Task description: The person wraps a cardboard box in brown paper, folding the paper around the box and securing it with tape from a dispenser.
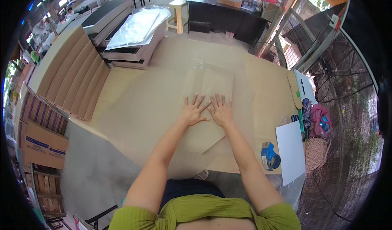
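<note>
Both palms press down on a brown cardboard piece (204, 141) that lies in the middle of the table. My left hand (193, 112) is flat with its fingers spread. Close beside it, my right hand (221, 111) also rests flat, fingers stretched away from me; the two thumbs are near each other. Around and under the piece spreads a large thin sheet (139, 107), brownish and seemingly see-through, which hangs over the near table edge. A shiny strip, perhaps clear tape, shows at the piece's far end. Neither hand grips anything.
A blue tape dispenser (270, 156) and a white sheet (291, 151) lie at the right, near a pink bag (320, 120) and a knitted pouch (317, 153). Folded cardboard (71, 73) stands at the left; plastic-covered boards (136, 28) are stacked behind. A stool (178, 15) and desk (222, 22) stand beyond.
</note>
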